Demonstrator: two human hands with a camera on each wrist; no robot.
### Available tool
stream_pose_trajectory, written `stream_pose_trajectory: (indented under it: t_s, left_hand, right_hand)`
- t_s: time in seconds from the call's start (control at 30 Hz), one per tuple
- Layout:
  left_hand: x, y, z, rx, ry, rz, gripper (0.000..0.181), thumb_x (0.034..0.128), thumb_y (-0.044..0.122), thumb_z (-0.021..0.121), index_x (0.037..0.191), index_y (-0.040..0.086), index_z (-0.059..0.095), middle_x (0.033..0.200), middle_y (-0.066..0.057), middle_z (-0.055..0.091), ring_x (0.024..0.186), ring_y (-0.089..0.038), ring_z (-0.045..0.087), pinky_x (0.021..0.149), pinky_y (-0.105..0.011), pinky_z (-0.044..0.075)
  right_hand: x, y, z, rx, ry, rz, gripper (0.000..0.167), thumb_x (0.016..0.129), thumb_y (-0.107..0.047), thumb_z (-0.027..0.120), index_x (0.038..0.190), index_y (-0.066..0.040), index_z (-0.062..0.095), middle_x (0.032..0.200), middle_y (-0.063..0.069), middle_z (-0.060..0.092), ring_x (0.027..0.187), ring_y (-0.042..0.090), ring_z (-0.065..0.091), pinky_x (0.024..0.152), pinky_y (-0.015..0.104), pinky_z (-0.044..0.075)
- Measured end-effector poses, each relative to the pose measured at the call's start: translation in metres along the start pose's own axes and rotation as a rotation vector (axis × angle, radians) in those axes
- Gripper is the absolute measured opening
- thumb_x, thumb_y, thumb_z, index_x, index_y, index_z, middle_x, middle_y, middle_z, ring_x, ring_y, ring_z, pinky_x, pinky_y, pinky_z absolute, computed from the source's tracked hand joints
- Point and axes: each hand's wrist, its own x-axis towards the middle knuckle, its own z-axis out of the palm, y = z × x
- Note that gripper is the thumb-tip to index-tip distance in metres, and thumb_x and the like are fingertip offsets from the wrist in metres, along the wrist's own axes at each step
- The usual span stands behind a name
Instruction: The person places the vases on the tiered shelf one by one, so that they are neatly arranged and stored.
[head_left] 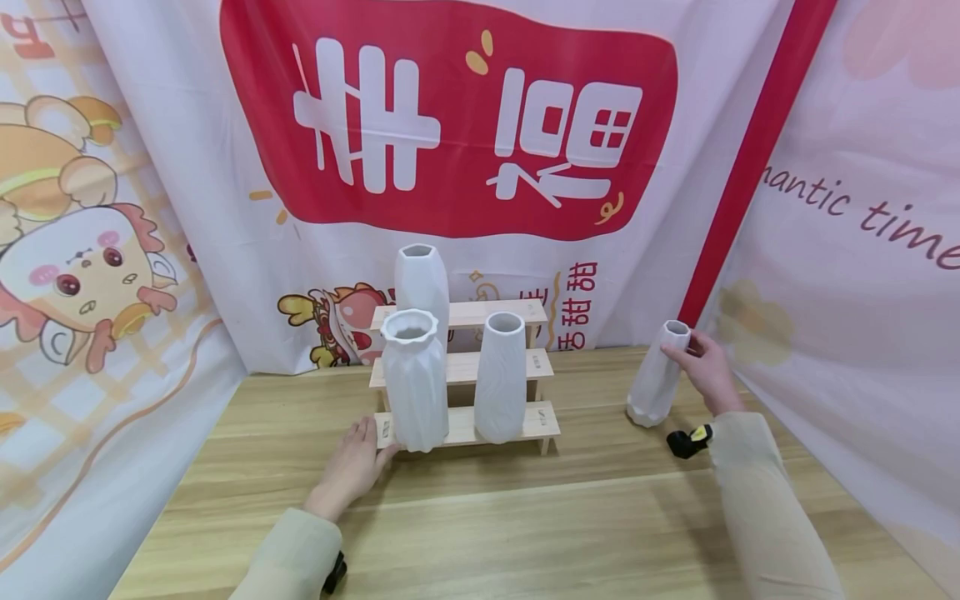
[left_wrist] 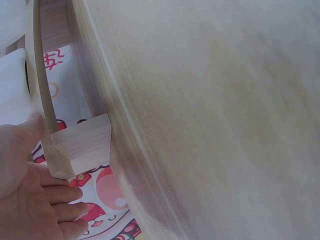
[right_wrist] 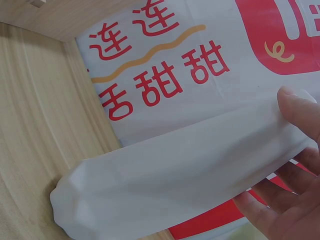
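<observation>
At the table's right side my right hand (head_left: 708,367) holds a slim white vase (head_left: 660,373) near its mouth, thumb on one side and fingers on the other. The vase leans, its faceted base touching the table in the right wrist view. My left hand (head_left: 351,462) grips the left end of the lowest board of a three-tier wooden stand (head_left: 461,425); in the left wrist view the thumb (left_wrist: 34,125) lies on the board. On this stand are a ribbed white vase (head_left: 416,383) with a wavy rim, a smoother white vase (head_left: 501,379) and a taller one (head_left: 422,279) behind, partly hidden.
The wood-grain table (head_left: 480,533) extends in front of the stand and between it and the right-hand vase. A printed white and red cloth (head_left: 450,208) hangs right behind. More printed cloth (head_left: 862,333) closes off the right side, and another sheet (head_left: 150,400) the left.
</observation>
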Motion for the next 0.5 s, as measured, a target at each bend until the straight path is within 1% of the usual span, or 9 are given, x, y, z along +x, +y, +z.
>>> stream_pose_trajectory:
  t_s: [0.23,0.37,0.5]
  left_hand:
    - [0.0011,0.0005,-0.0009,-0.001,-0.009,-0.010,0.068,0.0965,0.031,0.047,0.132,-0.022,0.025,0.135,-0.040,0.026,0.125,-0.051,0.027,0.104,-0.055,0.022]
    - [0.0010,0.0009,-0.0011,0.002,-0.009,-0.012,0.068,0.0966,0.031,0.047,0.132,-0.022,0.024,0.135,-0.040,0.026,0.125,-0.050,0.026,0.105,-0.055,0.021]
    - [0.0009,0.0002,-0.0001,0.010,-0.009,-0.012,0.068,0.0966,0.032,0.047,0.132,-0.022,0.025,0.135,-0.040,0.026,0.125,-0.050,0.026,0.104,-0.055,0.021]
  right_hand:
    - [0.0003,-0.0010,-0.0010,0.001,-0.001,0.011,0.063,0.091,-0.029,0.059,0.136,0.008,0.036,0.128,0.027,0.045,0.102,0.012,0.047,0.079,0.015,0.042]
    - [0.0009,-0.0015,-0.0007,0.001,0.003,0.014,0.063,0.091,-0.028,0.059,0.135,0.009,0.036,0.127,0.028,0.045,0.100,0.010,0.047,0.078,0.014,0.042]
    - [0.0007,-0.0038,-0.0009,-0.013,0.007,0.026,0.063,0.090,-0.029,0.059,0.135,0.009,0.036,0.127,0.027,0.046,0.102,0.013,0.047,0.083,0.021,0.044]
